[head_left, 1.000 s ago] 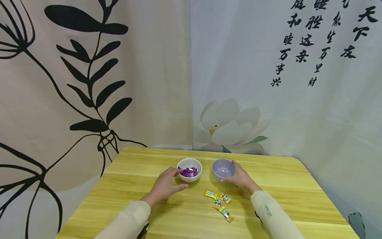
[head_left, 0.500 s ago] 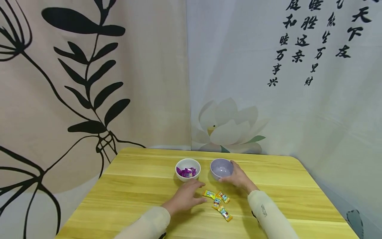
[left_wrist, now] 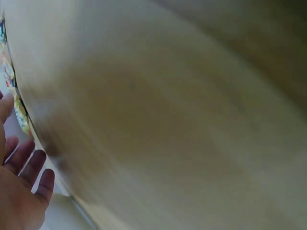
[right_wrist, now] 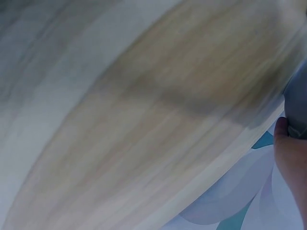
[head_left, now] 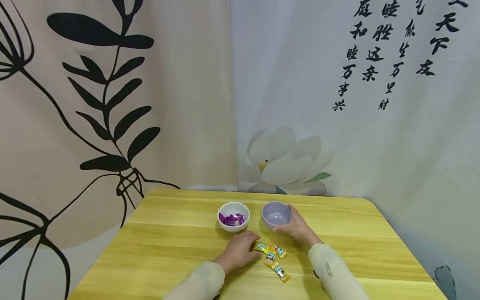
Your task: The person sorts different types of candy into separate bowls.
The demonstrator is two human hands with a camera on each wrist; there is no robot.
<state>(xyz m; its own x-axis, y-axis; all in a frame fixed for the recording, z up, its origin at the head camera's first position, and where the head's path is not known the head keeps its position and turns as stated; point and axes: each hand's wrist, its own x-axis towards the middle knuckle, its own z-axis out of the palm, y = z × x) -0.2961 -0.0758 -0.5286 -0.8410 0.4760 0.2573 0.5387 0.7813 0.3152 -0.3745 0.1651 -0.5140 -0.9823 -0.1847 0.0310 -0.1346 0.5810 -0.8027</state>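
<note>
My left hand [head_left: 240, 251] is low over the table, its fingers and thumb apart around the left end of a yellow wrapped candy [head_left: 261, 247]. Several orange-and-yellow wrapped candies [head_left: 279, 272] lie beside that one. In the left wrist view the fingers [left_wrist: 34, 167] look relaxed, and the candies show along the left edge. My right hand [head_left: 300, 228] holds a lavender bowl [head_left: 271, 223] by its right side, thumb at the near side and fingers farther back; no contents show in it. The right wrist view catches just part of the hand and the bowl [right_wrist: 296, 103].
A white bowl [head_left: 228, 228] with several purple wrapped candies [head_left: 232, 219] stands left of the lavender bowl. Both bowls are towards the far edge of the yellow wooden table [head_left: 180, 233]. Behind it hangs a printed cloth [head_left: 195, 125] with plants and writing.
My left hand has left the white bowl and moved right and nearer, to the yellow candy. The right hand keeps its hold on the lavender bowl. The head view has shifted slightly.
</note>
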